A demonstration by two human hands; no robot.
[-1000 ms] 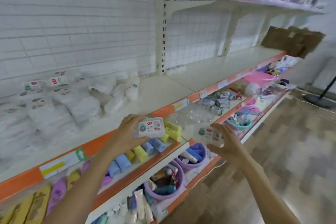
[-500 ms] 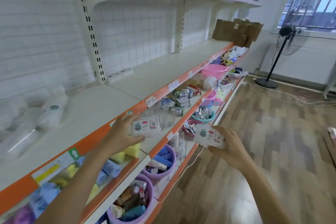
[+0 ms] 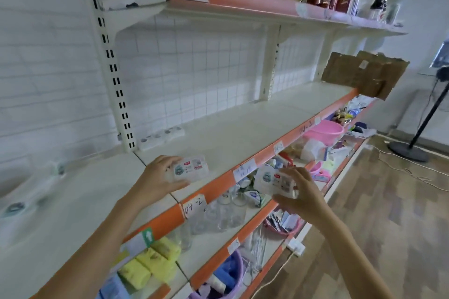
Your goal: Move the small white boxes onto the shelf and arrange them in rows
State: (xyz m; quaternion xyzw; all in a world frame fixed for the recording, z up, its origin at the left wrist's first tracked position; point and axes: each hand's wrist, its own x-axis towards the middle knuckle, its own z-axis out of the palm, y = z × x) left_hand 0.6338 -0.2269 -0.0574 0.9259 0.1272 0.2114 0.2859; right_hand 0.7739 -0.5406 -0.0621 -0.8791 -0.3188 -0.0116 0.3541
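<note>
Now, with my left hand [image 3: 155, 178] and right hand [image 3: 300, 195] each pinching a white box [image 3: 190, 169], I'd set both squarely on the shelf [image 3: 243, 133] at twelve o'clock.

The left hand [image 3: 155, 177] grips a small white box [image 3: 192, 170] above the near edge of the white shelf [image 3: 230, 133]; the right hand [image 3: 303, 192] grips a second white box [image 3: 274, 181] just right of it, out past the orange shelf edge [image 3: 218, 184]. Lower shelves hold yellow packs [image 3: 150, 264], clear glasses [image 3: 218, 216] and a pink basin [image 3: 325, 131]
</note>
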